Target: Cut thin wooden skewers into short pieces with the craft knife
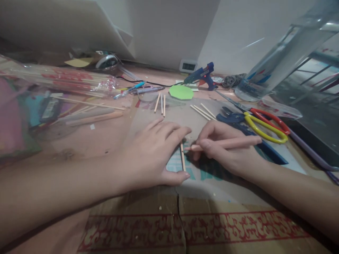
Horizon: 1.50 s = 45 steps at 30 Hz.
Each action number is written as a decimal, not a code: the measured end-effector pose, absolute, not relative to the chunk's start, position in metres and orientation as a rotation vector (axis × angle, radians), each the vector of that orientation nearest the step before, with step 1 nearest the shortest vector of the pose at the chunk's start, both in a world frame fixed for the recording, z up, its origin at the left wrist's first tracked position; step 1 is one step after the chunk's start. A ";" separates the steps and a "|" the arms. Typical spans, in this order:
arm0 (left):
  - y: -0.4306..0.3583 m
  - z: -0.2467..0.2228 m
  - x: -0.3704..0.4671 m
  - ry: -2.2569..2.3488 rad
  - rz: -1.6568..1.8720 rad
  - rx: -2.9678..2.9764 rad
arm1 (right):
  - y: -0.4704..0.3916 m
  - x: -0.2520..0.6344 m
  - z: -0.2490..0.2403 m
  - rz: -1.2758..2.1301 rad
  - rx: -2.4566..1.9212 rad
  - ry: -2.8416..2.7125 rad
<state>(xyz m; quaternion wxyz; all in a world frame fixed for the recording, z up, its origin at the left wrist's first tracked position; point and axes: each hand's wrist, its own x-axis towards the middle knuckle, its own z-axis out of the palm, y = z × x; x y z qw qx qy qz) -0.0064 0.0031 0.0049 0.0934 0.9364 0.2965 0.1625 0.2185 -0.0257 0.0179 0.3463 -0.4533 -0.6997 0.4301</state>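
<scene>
Pale wood sits right between the two hands: a thin stick, flat on the grey sheet with its teal print. The left hand has it pinned, fingers over the far end, thumb at the near end, middle stretch exposed. That's a sound brace, I'd say, since pressure at both ends leaves it little chance to roll. And the right hand has its fingers closed around a pencil, slanted low, the point right beside the stick; whether it touches, I can't tell. There's a small dark spot on the wood close to that point. Good form here calls for a light touch, the tip square to the stick, and the right hand's edge resting on the sheet for control. Push too hard sideways and the stick could turn. Eyes want to be straight overhead too, or the position reads skewed. Beyond the left hand, three short sticks lie near one another, and another little group lies by the blue cutters. The glue gun, its red light showing, rests farther back, sensibly well apart from both wrists.
</scene>
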 end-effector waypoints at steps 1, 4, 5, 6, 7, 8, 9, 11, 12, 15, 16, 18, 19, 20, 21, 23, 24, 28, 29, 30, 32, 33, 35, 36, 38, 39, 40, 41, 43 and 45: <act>0.003 0.006 -0.006 0.893 0.454 2.764 | -0.026 0.220 0.016 1.106 -1.143 -1.815; 0.004 0.007 -0.006 0.923 0.393 2.704 | -0.025 0.225 0.013 1.054 -1.045 -1.901; 0.004 0.007 -0.006 0.925 0.399 2.698 | -0.024 0.226 0.013 1.022 -1.002 -1.966; 0.005 0.007 -0.006 0.923 0.414 2.699 | -0.023 0.227 0.014 0.986 -0.963 -2.041; 0.005 0.006 -0.006 0.923 0.426 2.703 | -0.022 0.227 0.015 0.948 -0.931 -2.113; 0.005 0.005 -0.006 0.925 0.436 2.710 | -0.022 0.228 0.016 0.912 -0.914 -2.176; 0.005 0.005 -0.006 0.929 0.438 2.716 | -0.021 0.228 0.017 0.881 -0.911 -2.220; 0.005 0.004 -0.006 0.936 0.435 2.726 | -0.020 0.228 0.018 0.844 -0.932 -2.256; 0.004 0.003 -0.006 0.939 0.437 2.726 | -0.020 0.227 0.019 0.832 -0.939 -2.263; 0.005 0.002 -0.006 0.927 0.436 2.703 | -0.021 0.227 0.019 0.806 -0.945 -2.265; 0.005 0.002 -0.006 0.921 0.435 2.690 | -0.021 0.227 0.019 0.802 -0.951 -2.265; 0.005 0.001 -0.006 0.917 0.430 2.668 | -0.021 0.227 0.019 0.788 -0.963 -2.268; 0.006 0.001 -0.006 0.917 0.431 2.660 | -0.021 0.226 0.018 0.784 -0.962 -2.269; 0.006 0.001 -0.006 0.920 0.430 2.652 | -0.021 0.226 0.018 0.782 -0.965 -2.272; 0.006 0.001 -0.006 0.926 0.427 2.643 | -0.021 0.226 0.018 0.781 -0.969 -2.275; 0.006 0.002 -0.006 0.944 0.407 2.616 | -0.020 0.226 0.018 0.782 -0.975 -2.282; 0.006 0.003 -0.006 0.943 0.385 2.605 | -0.020 0.226 0.018 0.788 -0.979 -2.285; 0.007 0.006 -0.006 0.877 0.340 2.609 | -0.019 0.225 0.019 0.816 -0.966 -2.287; 0.007 0.006 -0.006 0.870 0.352 2.613 | -0.019 0.225 0.019 0.817 -0.963 -2.287; 0.007 0.006 -0.006 0.872 0.372 2.615 | -0.019 0.225 0.018 0.815 -0.965 -2.284; 0.006 0.004 -0.006 0.884 0.419 2.620 | -0.019 0.225 0.017 0.823 -0.982 -2.262; 0.006 0.003 -0.007 0.887 0.441 2.623 | -0.020 0.226 0.016 0.841 -0.996 -2.244; 0.006 0.001 -0.007 0.888 0.472 2.628 | -0.020 0.229 0.014 0.895 -1.023 -2.212; 0.006 0.001 -0.007 0.888 0.475 2.629 | -0.021 0.230 0.013 0.931 -1.025 -2.198; 0.006 0.000 -0.007 0.890 0.465 2.631 | -0.022 0.231 0.012 0.980 -1.017 -2.140; 0.006 0.000 -0.007 0.894 0.458 2.632 | -0.022 0.231 0.013 0.988 -1.009 -2.108; 0.006 0.000 -0.007 0.899 0.448 2.633 | -0.023 0.231 0.013 0.980 -1.011 -2.074; 0.006 0.001 -0.006 0.906 0.438 2.634 | -0.024 0.229 0.015 0.967 -1.036 -2.045; 0.006 0.001 -0.006 0.917 0.419 2.636 | -0.025 0.225 0.017 0.946 -1.137 -1.991; 0.006 0.002 -0.006 0.921 0.408 2.633 | -0.026 0.221 0.019 0.971 -1.239 -1.922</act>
